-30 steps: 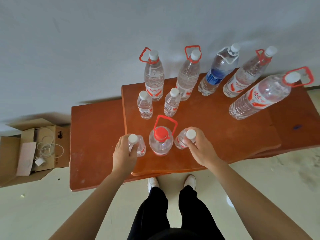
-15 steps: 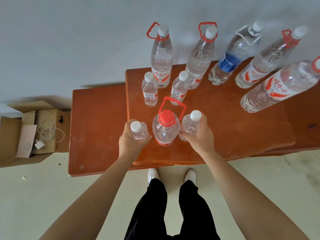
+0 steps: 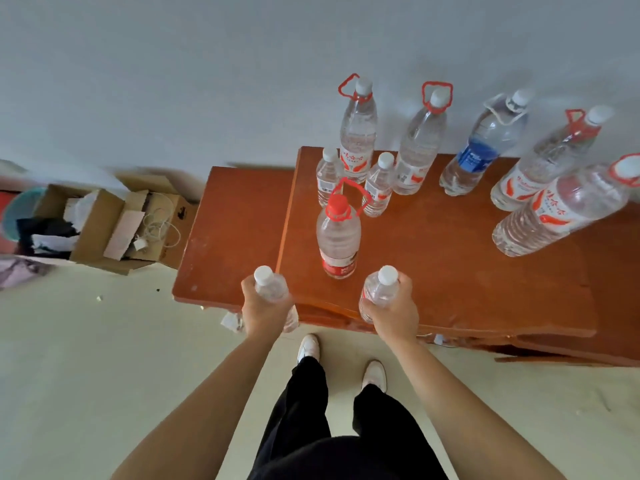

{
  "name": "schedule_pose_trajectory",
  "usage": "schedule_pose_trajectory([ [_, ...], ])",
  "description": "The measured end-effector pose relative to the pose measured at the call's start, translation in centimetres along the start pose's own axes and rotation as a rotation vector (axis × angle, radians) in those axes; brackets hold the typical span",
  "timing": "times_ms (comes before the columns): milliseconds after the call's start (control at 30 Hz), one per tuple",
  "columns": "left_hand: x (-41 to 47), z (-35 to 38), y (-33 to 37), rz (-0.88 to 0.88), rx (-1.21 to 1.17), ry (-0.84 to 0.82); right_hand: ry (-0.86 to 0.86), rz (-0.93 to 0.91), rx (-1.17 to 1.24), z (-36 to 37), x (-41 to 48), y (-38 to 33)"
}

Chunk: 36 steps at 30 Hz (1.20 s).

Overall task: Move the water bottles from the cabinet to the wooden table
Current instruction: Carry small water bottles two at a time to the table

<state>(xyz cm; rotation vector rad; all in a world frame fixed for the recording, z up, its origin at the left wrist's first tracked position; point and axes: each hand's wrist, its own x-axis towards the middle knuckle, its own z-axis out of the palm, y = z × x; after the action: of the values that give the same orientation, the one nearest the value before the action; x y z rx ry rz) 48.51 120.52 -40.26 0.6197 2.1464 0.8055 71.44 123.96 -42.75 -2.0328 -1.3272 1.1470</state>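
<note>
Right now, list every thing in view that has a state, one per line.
Left hand: grip shut on a small bottle, lifted off the top.
Right hand: grip shut on a small bottle, lifted.
Red-capped bottle: upright, capped, standing free.
Blue-label bottle: upright, capped.
Cardboard box: open, flaps out.

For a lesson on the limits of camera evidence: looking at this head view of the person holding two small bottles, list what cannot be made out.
- Small bottle in left hand: label and lower body hidden by the fingers.
- Small bottle in right hand: base hidden by the hand.
- Large bottle at right edge: red handle cut off by the frame.
- Label print on the red-capped bottle: too blurred to read.
- Cardboard box contents: too small and jumbled to identify.
</note>
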Motion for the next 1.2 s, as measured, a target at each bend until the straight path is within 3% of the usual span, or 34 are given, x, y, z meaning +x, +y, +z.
schedule_pose_trajectory([
  [200,-8.9,-6.8,-5.5,-0.137,-0.098,0.212,-0.299,-0.218,-0.106,1.0,-5.4,-2.4],
  [400,-16.2,-20.4,-8.4,-0.172,-0.257,0.584,-0.533,-0.754,-0.133,6.6,-13.5,-13.4],
  [600,-27.1,-36.1,-13.4,-0.074,-0.289,1.034,-0.704,-1.242,0.097,13.4,-29.5,-22.3],
  [833,-43.4,-49.1,-24.7,-0.039,-0.337,1.492,-0.986,-1.491,0.306,21.1,-54.2,-24.9],
  [1000,-53.2,-54.1,-34.8,-0.087,-0.048,1.797,-1.215,-1.785,0.15,25.9,-70.3,-21.9],
  [1200,-63.9,-58.2,-45.7,-0.354,0.427,1.872,-1.271,-2.156,0.154,31.6,-87.6,-16.2],
])
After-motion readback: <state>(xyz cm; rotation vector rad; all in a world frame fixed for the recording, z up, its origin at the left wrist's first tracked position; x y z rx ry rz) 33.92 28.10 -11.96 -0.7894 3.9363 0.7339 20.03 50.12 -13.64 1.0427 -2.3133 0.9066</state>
